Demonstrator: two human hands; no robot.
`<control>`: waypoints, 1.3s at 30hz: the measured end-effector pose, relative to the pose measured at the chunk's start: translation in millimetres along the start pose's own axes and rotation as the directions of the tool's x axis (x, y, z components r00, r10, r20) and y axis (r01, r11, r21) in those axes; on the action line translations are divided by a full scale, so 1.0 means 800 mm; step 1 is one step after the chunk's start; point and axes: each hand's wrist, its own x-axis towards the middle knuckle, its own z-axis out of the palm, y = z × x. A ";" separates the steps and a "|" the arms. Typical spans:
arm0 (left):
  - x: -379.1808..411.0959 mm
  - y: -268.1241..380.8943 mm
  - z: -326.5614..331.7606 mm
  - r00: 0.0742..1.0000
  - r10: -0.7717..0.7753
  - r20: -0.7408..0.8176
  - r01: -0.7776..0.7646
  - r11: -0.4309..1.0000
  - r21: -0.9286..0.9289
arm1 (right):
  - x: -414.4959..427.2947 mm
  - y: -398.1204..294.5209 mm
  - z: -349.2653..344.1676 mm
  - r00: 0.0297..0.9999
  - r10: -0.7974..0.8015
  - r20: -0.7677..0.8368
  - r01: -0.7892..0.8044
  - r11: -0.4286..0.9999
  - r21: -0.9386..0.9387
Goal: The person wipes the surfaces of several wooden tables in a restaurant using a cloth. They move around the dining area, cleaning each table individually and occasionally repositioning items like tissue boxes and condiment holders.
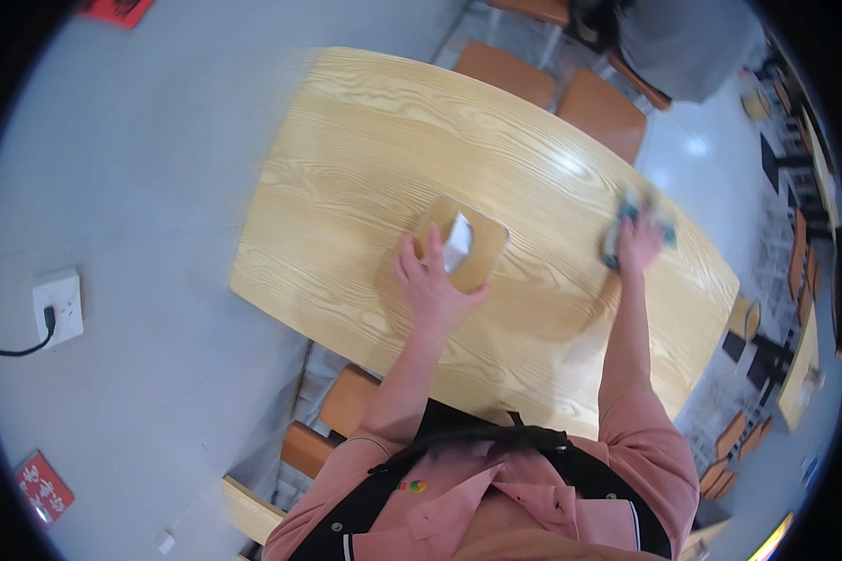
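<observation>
My left hand [433, 284] is spread around the near side of a tan tissue box [488, 249] with rounded corners. White tissue [458, 242] sticks up from the opening in its top. Whether the box rests on the wood-grain table [365, 161] or is slightly raised, I cannot tell. Over at the table's right part, my right hand [640, 242] presses on a bluish-green cloth [612, 245]. Both the cloth and that hand are blurred, and part of the cloth is hidden under the palm.
Orange-brown chairs [509, 73] stand along the table's far side, with a person in grey [687, 45] behind them. More chair seats [351, 400] are at the near left. A wall socket [59, 308] with a black plug is on the left wall. Other tables [800, 372] stand at the right.
</observation>
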 end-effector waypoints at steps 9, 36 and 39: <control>-0.057 -0.135 -0.076 0.997 -0.036 -0.068 0.030 0.996 -0.089 | 0.036 -0.274 -0.006 0.980 -0.198 0.030 0.199 0.980 -0.025; -0.166 -0.290 -0.254 0.762 -0.382 -0.523 0.541 0.819 0.190 | -0.468 -0.676 -0.051 -0.496 -0.868 0.032 0.804 -0.445 0.393; -0.181 -0.292 -0.255 0.760 -0.382 -0.525 0.524 0.838 0.150 | -0.400 -0.650 -0.068 -0.468 -0.881 -0.069 0.808 -0.458 0.372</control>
